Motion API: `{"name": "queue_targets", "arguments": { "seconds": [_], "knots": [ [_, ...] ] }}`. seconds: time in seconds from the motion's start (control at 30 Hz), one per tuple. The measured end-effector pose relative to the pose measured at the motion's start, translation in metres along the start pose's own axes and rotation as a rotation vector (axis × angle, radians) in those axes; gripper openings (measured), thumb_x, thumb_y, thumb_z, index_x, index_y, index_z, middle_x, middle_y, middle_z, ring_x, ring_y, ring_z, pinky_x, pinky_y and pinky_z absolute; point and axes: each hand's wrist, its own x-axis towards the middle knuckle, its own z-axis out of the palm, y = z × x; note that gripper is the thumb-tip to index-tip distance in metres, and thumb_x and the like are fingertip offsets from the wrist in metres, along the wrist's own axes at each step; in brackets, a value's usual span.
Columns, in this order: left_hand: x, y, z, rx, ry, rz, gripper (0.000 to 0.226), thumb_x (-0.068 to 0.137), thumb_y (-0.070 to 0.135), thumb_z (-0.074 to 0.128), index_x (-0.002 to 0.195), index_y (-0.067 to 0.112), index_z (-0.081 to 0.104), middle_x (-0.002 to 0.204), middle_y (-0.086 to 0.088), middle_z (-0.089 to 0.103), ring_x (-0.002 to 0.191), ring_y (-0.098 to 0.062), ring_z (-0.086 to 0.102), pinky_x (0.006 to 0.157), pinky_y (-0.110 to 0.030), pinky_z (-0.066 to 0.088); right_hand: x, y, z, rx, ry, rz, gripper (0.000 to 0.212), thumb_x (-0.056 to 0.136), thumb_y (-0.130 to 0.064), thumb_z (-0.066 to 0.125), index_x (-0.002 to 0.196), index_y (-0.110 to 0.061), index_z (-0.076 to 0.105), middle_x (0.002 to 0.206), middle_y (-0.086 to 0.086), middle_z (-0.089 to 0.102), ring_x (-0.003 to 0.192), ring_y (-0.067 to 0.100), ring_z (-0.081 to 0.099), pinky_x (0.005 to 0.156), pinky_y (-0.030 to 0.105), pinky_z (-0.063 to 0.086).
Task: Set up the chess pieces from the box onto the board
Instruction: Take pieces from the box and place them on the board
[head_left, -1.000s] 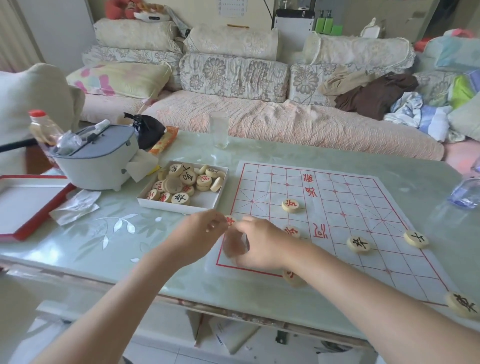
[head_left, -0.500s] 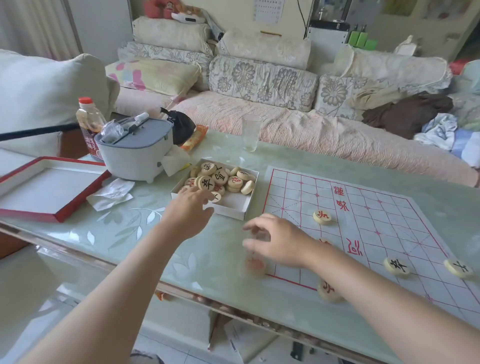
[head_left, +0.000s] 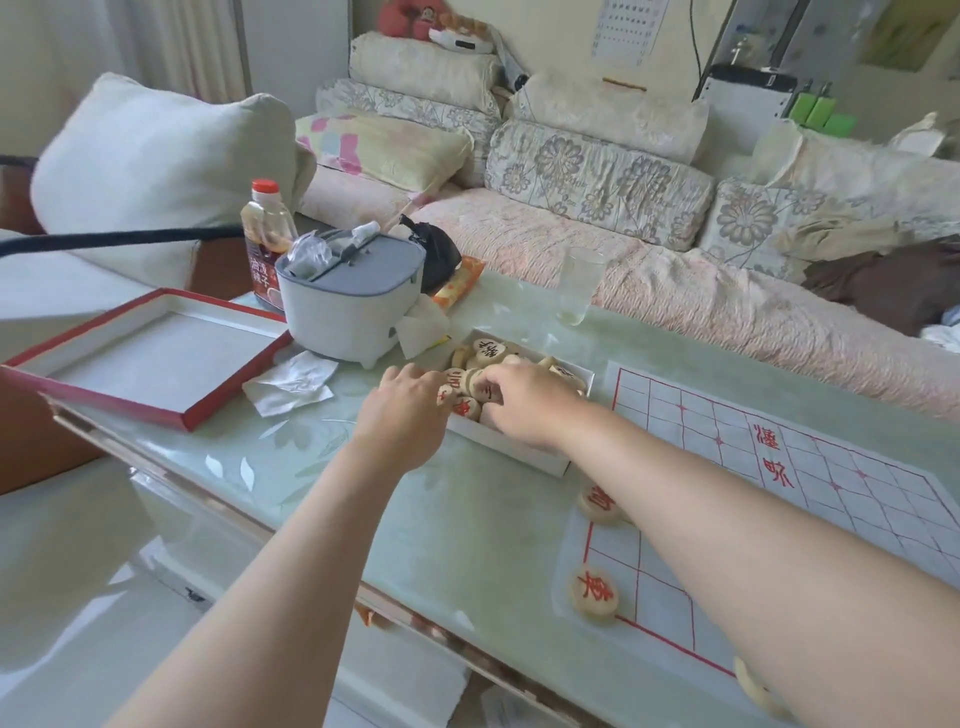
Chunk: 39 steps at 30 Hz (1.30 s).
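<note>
Right hand (head_left: 524, 402) leaves board (head_left: 779, 467) for box (head_left: 519, 457) beside left hand (head_left: 402, 415); both grips curled among pieces (head_left: 488, 351), holding what I cannot tell.

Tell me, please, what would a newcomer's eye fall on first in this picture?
The left hand and the right hand meet over the white box of round chess pieces in the middle of the table. To its right lies the red-lined board, with a red-lettered piece at its near corner.

Left hand (head_left: 402, 415) and right hand (head_left: 519, 402) are bare, as are both forearms (head_left: 291, 545).
</note>
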Motion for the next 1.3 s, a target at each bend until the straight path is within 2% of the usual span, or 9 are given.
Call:
{"name": "queue_targets", "arguments": {
  "seconds": [0.17,0.27,0.4,0.53,0.67,0.9,1.03,1.17,1.3],
  "knots": [
    [0.003,-0.006,-0.001,-0.02,-0.011,-0.015,0.037,0.097,0.043,0.044,0.126,0.023,0.056,0.121,-0.006,0.053,0.113,-0.027,0.043,0.094,-0.038,0.043,0.02,-0.014,-0.001,-0.22,-0.156,-0.113,0.026,0.093,-0.028,0.052,0.116,-0.032,0.062,0.118,0.002,0.05,0.112,0.029,0.052,0.08,0.033,0.035],
    [0.007,-0.007,-0.001,-0.032,-0.051,-0.045,0.036,0.099,0.04,0.04,0.126,0.023,0.056,0.12,-0.007,0.049,0.113,-0.027,0.041,0.094,-0.038,0.042,0.035,-0.019,-0.004,-0.335,-0.245,-0.142,0.024,0.089,-0.026,0.053,0.109,-0.028,0.066,0.109,0.002,0.057,0.104,0.027,0.057,0.078,0.035,0.046],
    [0.013,-0.007,0.003,0.003,-0.067,-0.069,0.03,0.097,0.028,0.039,0.122,0.025,0.056,0.118,-0.006,0.044,0.111,-0.027,0.037,0.083,-0.034,0.04,0.05,-0.021,-0.003,-0.425,-0.263,-0.16,0.015,0.081,-0.029,0.059,0.092,-0.025,0.067,0.089,-0.001,0.062,0.088,0.027,0.061,0.065,0.031,0.044],
    [0.019,-0.003,0.007,0.01,-0.095,-0.104,0.03,0.097,0.033,0.036,0.117,0.026,0.058,0.111,-0.006,0.039,0.109,-0.027,0.034,0.081,-0.034,0.035,0.055,-0.015,-0.001,-0.364,-0.221,-0.161,0.009,0.076,-0.033,0.062,0.08,-0.026,0.065,0.076,-0.005,0.061,0.08,0.024,0.061,0.063,0.029,0.045],
    [0.021,0.006,0.009,0.045,-0.101,-0.11,0.032,0.093,0.029,0.036,0.114,0.023,0.059,0.113,-0.007,0.041,0.11,-0.028,0.035,0.087,-0.036,0.035,0.049,-0.003,0.0,-0.207,-0.137,-0.166,0.016,0.078,-0.04,0.064,0.087,-0.027,0.066,0.081,-0.006,0.063,0.086,0.022,0.062,0.073,0.033,0.054],
    [0.025,0.016,0.009,0.206,-0.101,-0.115,0.032,0.09,0.033,0.04,0.11,0.03,0.064,0.116,-0.005,0.05,0.111,-0.027,0.04,0.09,-0.037,0.032,0.019,0.026,-0.011,0.016,0.005,-0.131,0.045,0.071,-0.035,0.081,0.112,-0.024,0.067,0.107,-0.004,0.057,0.097,0.014,0.054,0.084,0.029,0.047],
    [0.026,0.032,0.004,0.335,-0.104,-0.116,0.015,0.083,0.024,0.041,0.086,0.027,0.055,0.101,0.0,0.064,0.104,-0.024,0.045,0.09,-0.037,0.028,0.0,0.043,-0.012,0.07,0.036,-0.068,0.043,0.072,-0.035,0.08,0.112,-0.026,0.066,0.105,-0.007,0.056,0.097,0.013,0.054,0.081,0.024,0.042],
    [0.025,0.039,0.006,0.262,-0.093,-0.21,0.01,0.079,0.022,0.044,0.082,0.024,0.053,0.091,-0.003,0.066,0.104,-0.027,0.041,0.093,-0.04,0.023,-0.011,0.054,-0.006,0.102,0.04,-0.004,0.047,0.07,-0.038,0.08,0.113,-0.028,0.066,0.116,-0.002,0.055,0.104,0.014,0.055,0.084,0.022,0.039],
    [0.022,0.04,0.004,0.286,-0.031,-0.199,0.016,0.076,0.012,0.04,0.081,0.021,0.053,0.082,-0.002,0.064,0.101,-0.027,0.039,0.093,-0.041,0.023,-0.018,0.056,-0.004,0.129,0.063,0.034,0.041,0.073,-0.035,0.078,0.112,-0.027,0.068,0.113,-0.003,0.061,0.106,0.016,0.057,0.089,0.03,0.048]
  ]
}}
